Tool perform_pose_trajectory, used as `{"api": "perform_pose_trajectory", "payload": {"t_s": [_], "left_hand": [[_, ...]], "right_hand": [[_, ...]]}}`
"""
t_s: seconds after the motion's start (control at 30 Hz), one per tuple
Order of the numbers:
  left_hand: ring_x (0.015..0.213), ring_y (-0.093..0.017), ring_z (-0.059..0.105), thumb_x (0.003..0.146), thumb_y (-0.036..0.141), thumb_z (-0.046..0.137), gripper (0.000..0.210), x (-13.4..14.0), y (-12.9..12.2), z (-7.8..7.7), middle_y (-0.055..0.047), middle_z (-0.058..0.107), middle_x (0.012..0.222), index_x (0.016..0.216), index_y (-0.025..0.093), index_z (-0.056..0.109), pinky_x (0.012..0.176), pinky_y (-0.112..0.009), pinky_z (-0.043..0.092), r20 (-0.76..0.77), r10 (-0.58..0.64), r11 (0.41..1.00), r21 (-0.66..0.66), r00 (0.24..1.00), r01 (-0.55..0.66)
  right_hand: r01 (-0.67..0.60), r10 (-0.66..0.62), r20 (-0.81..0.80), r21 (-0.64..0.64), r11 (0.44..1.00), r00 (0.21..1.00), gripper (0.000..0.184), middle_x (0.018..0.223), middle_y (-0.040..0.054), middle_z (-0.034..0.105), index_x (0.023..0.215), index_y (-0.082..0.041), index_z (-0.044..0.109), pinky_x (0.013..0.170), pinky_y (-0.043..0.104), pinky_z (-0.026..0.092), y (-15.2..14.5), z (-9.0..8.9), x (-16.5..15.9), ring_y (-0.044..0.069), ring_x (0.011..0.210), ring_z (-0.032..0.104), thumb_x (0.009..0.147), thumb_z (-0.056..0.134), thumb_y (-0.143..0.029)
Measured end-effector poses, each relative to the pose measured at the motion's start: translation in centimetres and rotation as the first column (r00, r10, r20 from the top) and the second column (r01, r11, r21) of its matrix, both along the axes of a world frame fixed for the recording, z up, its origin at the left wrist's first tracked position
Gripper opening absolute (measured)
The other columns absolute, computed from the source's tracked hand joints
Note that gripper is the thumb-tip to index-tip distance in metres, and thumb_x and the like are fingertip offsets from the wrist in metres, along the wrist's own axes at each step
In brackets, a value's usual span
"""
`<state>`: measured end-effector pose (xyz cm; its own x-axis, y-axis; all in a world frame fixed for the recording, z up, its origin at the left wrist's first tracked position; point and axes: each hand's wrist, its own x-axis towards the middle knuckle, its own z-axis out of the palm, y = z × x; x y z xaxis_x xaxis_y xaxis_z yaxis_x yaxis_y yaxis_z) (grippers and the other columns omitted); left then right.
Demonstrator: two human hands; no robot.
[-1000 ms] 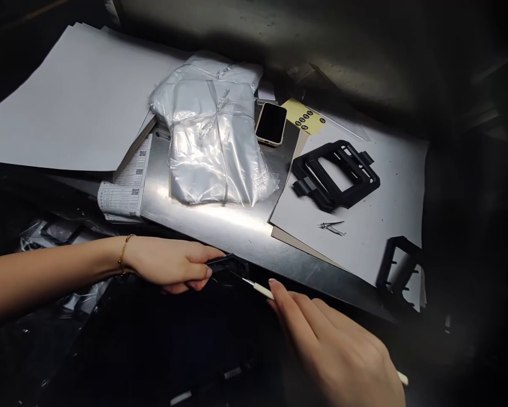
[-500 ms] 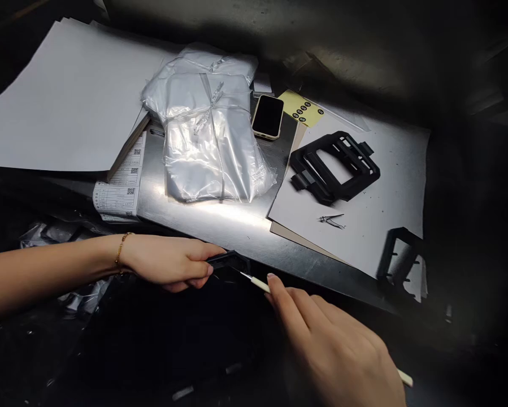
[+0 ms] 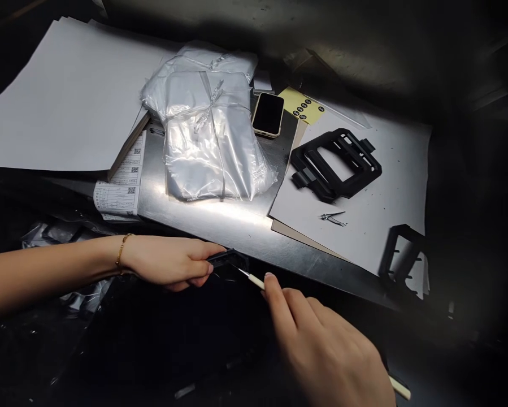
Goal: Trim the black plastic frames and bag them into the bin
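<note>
My left hand (image 3: 175,261), with a gold bracelet at the wrist, is closed on a black plastic frame part (image 3: 237,259) just off the table's front edge. Most of that part is dark or hidden behind the fingers. In my right hand (image 3: 325,333) is a thin craft knife (image 3: 256,281) with a cream handle, its metal tip at or close to the part; whether it touches I cannot tell. The rear end of the handle shows past the heel of the hand. Beyond them on white paper lie a larger black plastic frame (image 3: 336,164) and small metal nippers (image 3: 333,218).
Bundled clear plastic bags (image 3: 211,141) lie mid-table beside a phone (image 3: 268,115) and a yellow sticker sheet (image 3: 301,105). A stack of white sheets (image 3: 67,102) covers printed labels (image 3: 118,189) at left. Another black frame (image 3: 402,257) sits at the right edge of the white paper (image 3: 376,226).
My right hand and the knife have shifted slightly to the left, the knife tip moving a little along the part. My left hand stays nearly still, holding the same part.
</note>
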<state>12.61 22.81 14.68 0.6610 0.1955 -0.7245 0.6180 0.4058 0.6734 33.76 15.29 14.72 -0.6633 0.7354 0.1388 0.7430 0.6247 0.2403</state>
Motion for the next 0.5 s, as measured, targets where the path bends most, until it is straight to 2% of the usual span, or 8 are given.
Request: {"api": "perform_pose_trajectory", "payload": {"t_s": [0.17, 0.5], "left_hand": [[0.043, -0.003, 0.030, 0.086, 0.025, 0.027, 0.025, -0.1, -0.4, -0.2, 0.005, 0.038, 0.070, 0.108, 0.021, 0.037, 0.035, -0.014, 0.026, -0.044, 0.014, 1.000, -0.005, 0.999, -0.014], [0.048, -0.006, 0.033, 0.083, 0.021, 0.029, 0.023, 0.2, -0.7, 0.9, 0.005, 0.039, 0.067, 0.103, 0.023, 0.041, 0.039, -0.014, 0.028, -0.096, -0.007, 0.999, 0.038, 0.995, 0.011]], "right_hand": [[-0.079, 0.082, 0.071, -0.043, 0.996, 0.994, 0.037, 0.051, -0.0012, 0.042, 0.099, 0.000, 0.057, 0.042, 0.022, 0.032, -0.3, -0.2, -0.2, 0.009, 0.041, 0.043, 0.071, 0.033, 0.005], [-0.088, 0.094, 0.083, -0.070, 0.994, 0.992, 0.039, 0.050, -0.0009, 0.043, 0.098, 0.000, 0.057, 0.039, 0.021, 0.034, -0.8, 0.0, 0.0, 0.009, 0.040, 0.044, 0.068, 0.033, 0.007]]}}
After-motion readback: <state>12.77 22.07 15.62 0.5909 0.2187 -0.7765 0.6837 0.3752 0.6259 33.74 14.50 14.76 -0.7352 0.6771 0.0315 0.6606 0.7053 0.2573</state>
